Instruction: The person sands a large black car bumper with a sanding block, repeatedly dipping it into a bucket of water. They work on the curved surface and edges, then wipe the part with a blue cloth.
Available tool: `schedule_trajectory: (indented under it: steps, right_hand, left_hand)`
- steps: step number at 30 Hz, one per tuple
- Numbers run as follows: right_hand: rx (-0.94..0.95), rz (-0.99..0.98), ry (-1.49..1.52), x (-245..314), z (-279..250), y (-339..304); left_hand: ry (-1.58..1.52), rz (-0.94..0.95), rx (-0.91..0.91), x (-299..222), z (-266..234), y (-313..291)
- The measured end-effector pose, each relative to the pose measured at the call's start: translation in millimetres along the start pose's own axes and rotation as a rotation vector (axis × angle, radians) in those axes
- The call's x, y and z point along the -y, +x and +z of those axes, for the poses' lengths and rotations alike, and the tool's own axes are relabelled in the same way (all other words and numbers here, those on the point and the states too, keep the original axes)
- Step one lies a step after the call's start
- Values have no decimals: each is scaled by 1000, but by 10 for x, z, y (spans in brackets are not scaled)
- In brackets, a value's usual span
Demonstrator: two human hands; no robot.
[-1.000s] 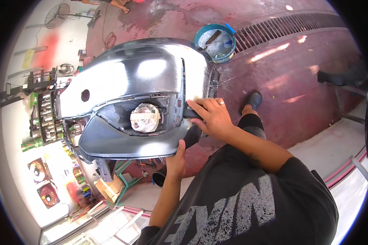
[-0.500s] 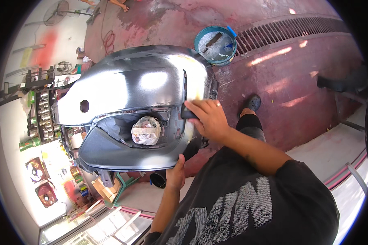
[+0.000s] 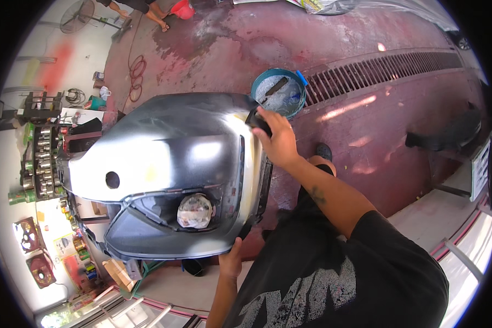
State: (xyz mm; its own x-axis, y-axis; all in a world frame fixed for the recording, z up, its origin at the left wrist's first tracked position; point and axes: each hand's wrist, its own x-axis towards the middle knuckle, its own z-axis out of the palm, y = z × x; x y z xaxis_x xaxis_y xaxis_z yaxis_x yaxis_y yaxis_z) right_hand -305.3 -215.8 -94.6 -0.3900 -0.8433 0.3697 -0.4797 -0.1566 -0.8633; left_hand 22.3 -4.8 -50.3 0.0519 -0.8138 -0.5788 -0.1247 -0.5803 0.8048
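A grey and black car bumper (image 3: 191, 123) spreads before me, with pale sanded patches along its right edge. My right hand (image 3: 279, 139) grips a black sanding block (image 3: 258, 121) and presses it to the bumper's upper right corner. At the near edge, my left hand (image 3: 231, 261) takes hold of the bumper's rim, thumb up; its other fingers are hidden beneath. A plastic-wrapped round lamp (image 3: 195, 211) sits in the bumper's lower opening.
Just beyond the bumper, a teal bucket (image 3: 254, 98) holds sudsy water and a dark strip. A floor grate (image 3: 377, 74) runs off right. A red hose (image 3: 137, 76) lies coiled on the floor. A shelf of spray cans (image 3: 45, 164) stands left. Another person's legs (image 3: 157, 16) show at the far end.
My right hand has slid the sanding block from the middle of the bumper's right edge up to its far corner. My left hand stays at the near rim. The view has tilted upward.
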Motion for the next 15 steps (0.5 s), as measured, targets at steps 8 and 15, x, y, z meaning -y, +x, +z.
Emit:
schedule_trajectory:
  steps: [8, 15]
  right_hand:
    - [560, 731, -244, -2829, 297, 1070]
    - [1213, 390, -806, -4296, 1175, 1452]
  left_hand:
    - [-242, -89, -443, -46, 436, -132]
    - [-165, -531, -666, -73, 712, -537]
